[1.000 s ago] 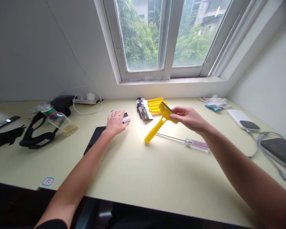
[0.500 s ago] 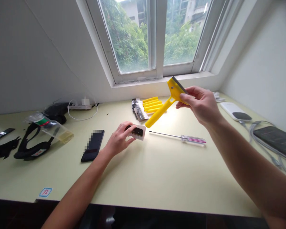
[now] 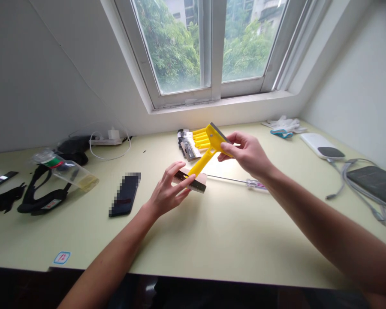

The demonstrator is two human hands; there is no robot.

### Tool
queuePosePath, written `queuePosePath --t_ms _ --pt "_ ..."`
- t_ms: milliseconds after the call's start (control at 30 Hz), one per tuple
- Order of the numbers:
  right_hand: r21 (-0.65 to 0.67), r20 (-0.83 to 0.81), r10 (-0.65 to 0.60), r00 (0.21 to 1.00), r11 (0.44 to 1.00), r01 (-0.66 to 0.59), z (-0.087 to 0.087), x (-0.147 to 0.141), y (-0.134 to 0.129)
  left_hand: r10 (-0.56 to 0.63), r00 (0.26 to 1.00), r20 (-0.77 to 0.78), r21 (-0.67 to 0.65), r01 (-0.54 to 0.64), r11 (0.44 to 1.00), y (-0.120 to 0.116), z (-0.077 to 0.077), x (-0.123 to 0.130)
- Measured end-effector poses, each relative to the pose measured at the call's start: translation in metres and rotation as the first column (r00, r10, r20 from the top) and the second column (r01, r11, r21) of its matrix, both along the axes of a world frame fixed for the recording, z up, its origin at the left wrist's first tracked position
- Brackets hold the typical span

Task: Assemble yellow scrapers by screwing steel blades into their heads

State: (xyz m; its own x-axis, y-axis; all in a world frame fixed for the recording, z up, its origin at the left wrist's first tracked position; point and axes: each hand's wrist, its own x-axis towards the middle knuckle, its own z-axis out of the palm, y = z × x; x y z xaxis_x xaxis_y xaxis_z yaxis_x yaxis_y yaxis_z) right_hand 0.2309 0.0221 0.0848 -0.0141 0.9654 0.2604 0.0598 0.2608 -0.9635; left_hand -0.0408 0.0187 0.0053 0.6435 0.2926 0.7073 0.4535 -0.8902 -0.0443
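Observation:
A yellow scraper [image 3: 209, 151] is held by its wide head in my right hand [image 3: 249, 153], its handle slanting down to the left. My left hand [image 3: 167, 191] grips a folded card sleeve [image 3: 197, 183] with a black printed face. The lower end of the handle lies at the sleeve, by my left fingers; whether it is inside is hard to tell. Just behind, several yellow scrapers [image 3: 202, 138] with card sleeves lie in a row. A screwdriver [image 3: 233, 179] with a clear handle lies on the table, its right end partly behind my right wrist.
A black phone [image 3: 126, 195] lies left of my left hand. Further left are a tilted plastic bottle [image 3: 75, 172] and a black strap [image 3: 40, 208]. At the right are white gloves [image 3: 287, 123], a white device [image 3: 321, 146], cables [image 3: 342, 171] and a dark device [image 3: 375, 184]. A window is behind.
My right hand has moved down and left with the scraper, bringing its handle to the sleeve. My left hand has shifted slightly right and tilted the sleeve. The white gloves now show more fully.

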Motion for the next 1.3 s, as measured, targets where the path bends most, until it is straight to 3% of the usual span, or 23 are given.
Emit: queuePosePath --t_ms 300,633,1000,1167,1300 --pt "-0.134 0.017 0.049 0.999 0.99 -0.046 -0.005 0.009 0.012 0.087 0.995 -0.044 0.025 -0.086 0.996 -0.005 0.004 -0.001" --pt "-0.382 -0.122 0.155 0.98 0.904 -0.191 -0.016 0.028 0.026 -0.113 0.985 -0.127 0.071 0.123 0.99 -0.015 0.004 0.005" --pt "-0.404 -0.119 0.305 0.945 0.854 -0.327 -0.03 0.029 0.029 -0.212 0.959 -0.188 0.122 0.237 0.964 -0.03 0.009 0.015" --pt "-0.407 -0.097 0.303 0.948 0.857 -0.316 -0.033 0.025 0.029 -0.21 0.957 -0.201 0.155 0.242 0.958 -0.033 0.009 0.014" --pt "-0.448 -0.113 0.276 0.955 0.844 -0.296 -0.034 0.019 0.026 -0.218 0.964 -0.153 0.108 0.236 0.966 -0.029 0.007 0.01"
